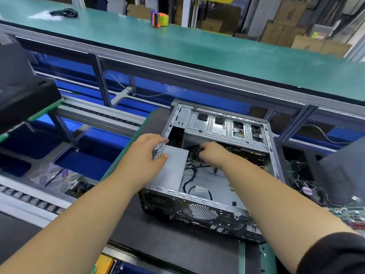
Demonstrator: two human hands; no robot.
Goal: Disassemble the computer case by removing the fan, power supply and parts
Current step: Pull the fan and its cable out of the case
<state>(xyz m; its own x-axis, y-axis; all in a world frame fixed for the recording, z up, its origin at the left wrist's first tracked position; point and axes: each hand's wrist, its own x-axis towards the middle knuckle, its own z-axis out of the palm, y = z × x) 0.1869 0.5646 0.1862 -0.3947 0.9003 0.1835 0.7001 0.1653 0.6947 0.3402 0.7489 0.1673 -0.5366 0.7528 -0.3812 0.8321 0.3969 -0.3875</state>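
An open computer case (207, 212) lies on its side on a black mat, its rear panel with the round fan grille toward me. A grey power supply box (171, 173) sits in its left part. My left hand (147, 155) grips the case's left wall, thumb resting on the power supply's top. Inside the case, my right hand (212, 155) is closed on a bundle of black cables (194, 153) beside the power supply. More black cables (189, 180) trail over the case floor. The silver drive cage (223, 125) spans the far side.
A black side panel (341, 175) leans at the right, with a loose fan (307, 189) and a green circuit board (347, 214) below it. A conveyor frame runs at the left with another black unit (23, 91). A tape dispenser (159, 19) stands on the green shelf behind.
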